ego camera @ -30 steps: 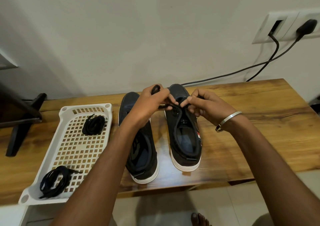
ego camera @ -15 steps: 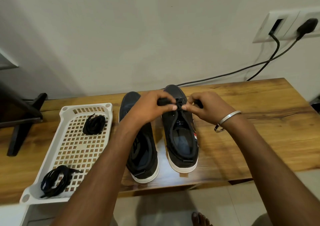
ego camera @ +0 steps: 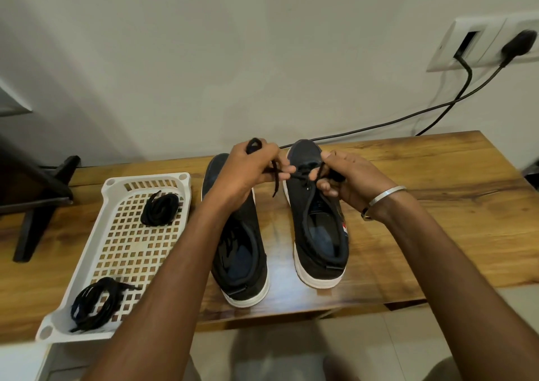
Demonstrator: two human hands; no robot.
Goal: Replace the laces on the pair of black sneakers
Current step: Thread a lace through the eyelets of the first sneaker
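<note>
- Near the right sneaker [ego camera: 318, 223] on the worktop [ego camera: 437, 205], I keep heel steady.
- My left hand [ego camera: 250, 170] and right hand [ego camera: 347, 176] fingers each pinch the lace [ego camera: 303, 178] over its front eyelets; I draw both ends evenly.

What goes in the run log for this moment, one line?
step: lacing right sneaker | left hand: holds lace | right hand: pinches lace | tray: two lace bundles

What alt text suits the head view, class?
Two hands, left and right, pinch a black lace over the right sneaker on a wooden table. Beside the left sneaker, a white basket holds two lace bundles.
</note>
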